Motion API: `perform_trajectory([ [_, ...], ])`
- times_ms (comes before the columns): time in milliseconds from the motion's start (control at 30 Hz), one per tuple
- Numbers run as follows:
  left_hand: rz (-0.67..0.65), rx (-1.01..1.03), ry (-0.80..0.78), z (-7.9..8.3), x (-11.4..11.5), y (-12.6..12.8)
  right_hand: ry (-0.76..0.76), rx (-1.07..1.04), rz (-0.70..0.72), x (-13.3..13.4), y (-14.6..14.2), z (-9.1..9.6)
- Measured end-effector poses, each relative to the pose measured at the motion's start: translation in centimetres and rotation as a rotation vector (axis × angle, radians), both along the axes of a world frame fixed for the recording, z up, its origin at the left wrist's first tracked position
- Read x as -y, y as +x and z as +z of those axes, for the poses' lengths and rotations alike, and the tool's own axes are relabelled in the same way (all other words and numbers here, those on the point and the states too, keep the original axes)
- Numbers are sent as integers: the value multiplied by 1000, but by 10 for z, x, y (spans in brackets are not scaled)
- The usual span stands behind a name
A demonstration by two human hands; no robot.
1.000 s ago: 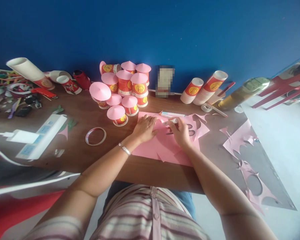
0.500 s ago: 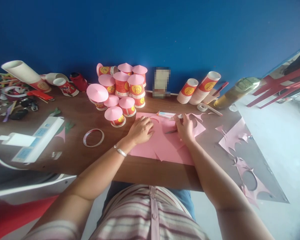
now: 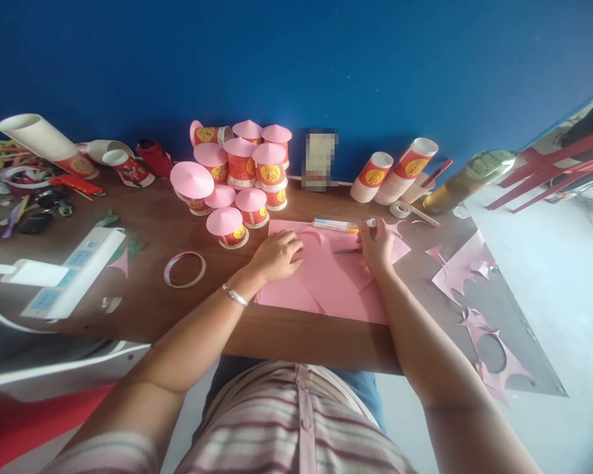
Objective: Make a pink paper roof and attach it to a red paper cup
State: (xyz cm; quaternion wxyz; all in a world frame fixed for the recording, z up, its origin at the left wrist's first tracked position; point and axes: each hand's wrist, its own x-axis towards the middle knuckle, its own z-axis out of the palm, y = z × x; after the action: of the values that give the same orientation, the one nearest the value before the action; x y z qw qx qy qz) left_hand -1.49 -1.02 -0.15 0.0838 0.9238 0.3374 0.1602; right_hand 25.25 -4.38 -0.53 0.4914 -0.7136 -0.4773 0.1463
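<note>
My left hand (image 3: 279, 255) rests on the left part of the stacked pink paper (image 3: 296, 289), palm down with fingers loosely bent. Closed over the upper right of the paper is my right hand (image 3: 375, 249). From its fingers a white pen-like end (image 3: 371, 223) and a thin dark pointed part (image 3: 347, 251) stick out; whether they belong to one tool I cannot tell. A curved edge (image 3: 321, 238) shows on the paper between my hands. At the paper's top edge, a white and orange pen (image 3: 333, 225) lies beside my right fingers.
Red cups with pink cone tops (image 3: 226, 222) cluster behind my left hand. Stacked paper cups (image 3: 373, 178) and a bottle (image 3: 467, 181) stand right. Pink scraps (image 3: 499, 355) lie at right. A tape ring (image 3: 184, 270) and a power strip (image 3: 74, 276) are left.
My right hand has shifted right and slightly away from me, carrying the white end and dark part along. The top pink sheet has slid a little right. My left hand stays put.
</note>
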Motion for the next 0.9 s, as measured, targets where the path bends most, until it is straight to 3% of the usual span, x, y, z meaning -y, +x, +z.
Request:
perform_trajectory([
  [133, -15, 21, -6, 2, 0, 0, 49, 40, 135, 11, -19, 7],
  [367, -2, -9, -34, 4, -1, -1, -106, 293, 408, 27, -60, 7],
  [900, 18, 0, -27, 1, -2, 0, -169, 519, 539, 19, -72, 5],
])
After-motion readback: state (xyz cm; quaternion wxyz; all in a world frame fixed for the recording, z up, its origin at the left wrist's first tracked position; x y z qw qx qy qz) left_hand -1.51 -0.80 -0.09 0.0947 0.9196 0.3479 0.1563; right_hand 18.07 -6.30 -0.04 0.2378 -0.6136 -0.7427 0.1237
